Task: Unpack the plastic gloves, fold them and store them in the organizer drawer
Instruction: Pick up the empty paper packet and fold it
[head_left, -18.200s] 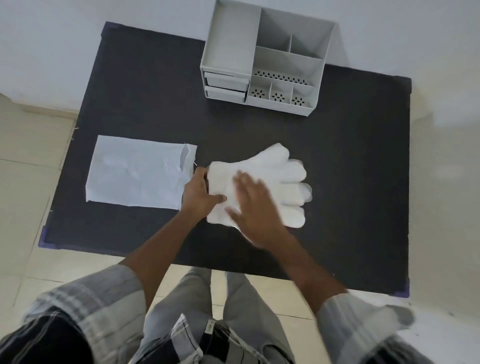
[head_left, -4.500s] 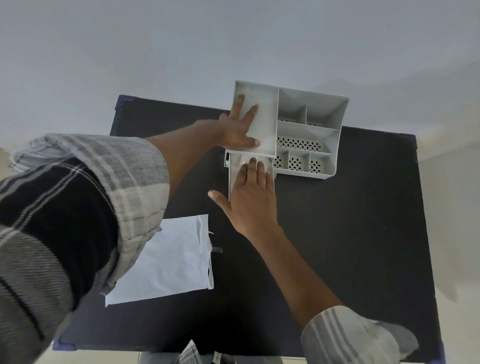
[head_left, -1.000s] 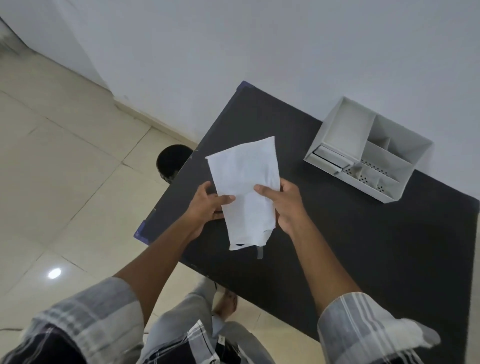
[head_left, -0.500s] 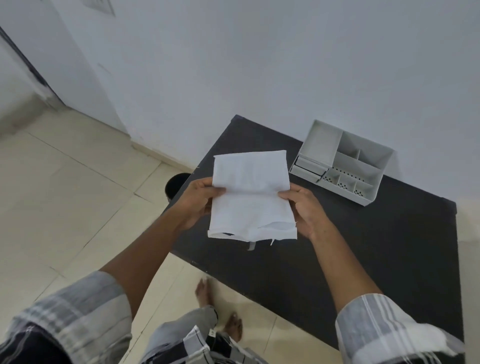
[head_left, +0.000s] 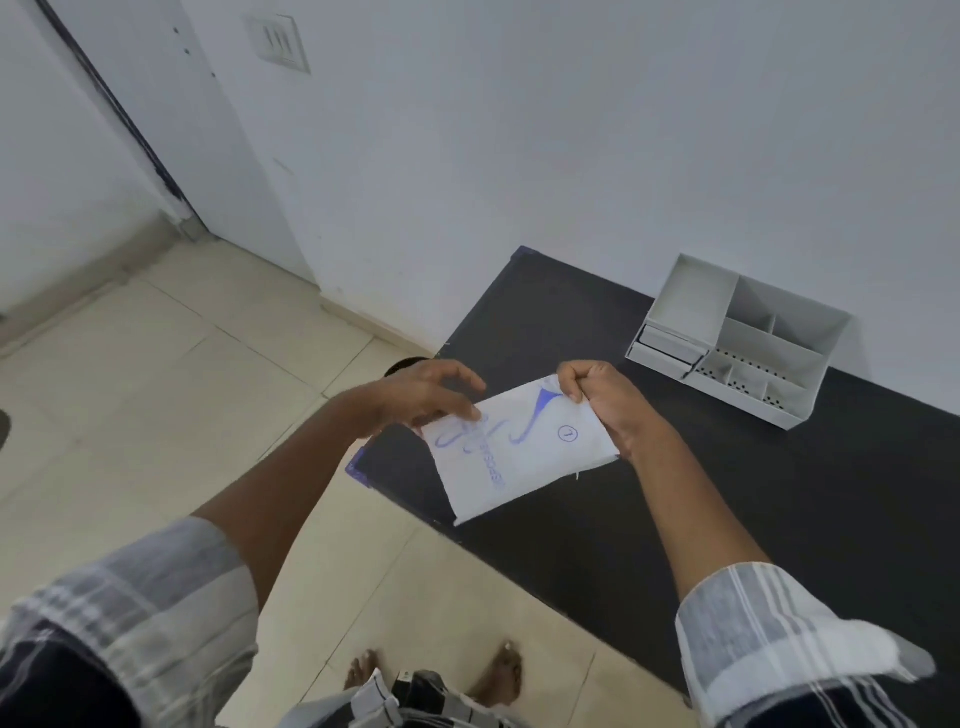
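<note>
The empty glove packet (head_left: 519, 457), white paper with blue print facing me, hangs in the air over the left edge of the black table (head_left: 779, 499). My right hand (head_left: 608, 405) pinches its upper right corner. My left hand (head_left: 421, 397) holds its upper left edge with loosely curled fingers. The grey organizer (head_left: 727, 338) stands at the back of the table against the wall, and its two small drawers (head_left: 667, 345) at the front left are pushed in. No gloves are in sight.
A dark round object (head_left: 402, 366) sits on the tiled floor by the table's left edge. My bare feet (head_left: 498, 675) stand on the tiles in front of the table. A door frame (head_left: 119, 119) and a wall switch (head_left: 278, 44) are at the upper left.
The packet has turned over between my hands, so its blue printed side now faces me, and it has tilted down to the left. My view has swung further left.
</note>
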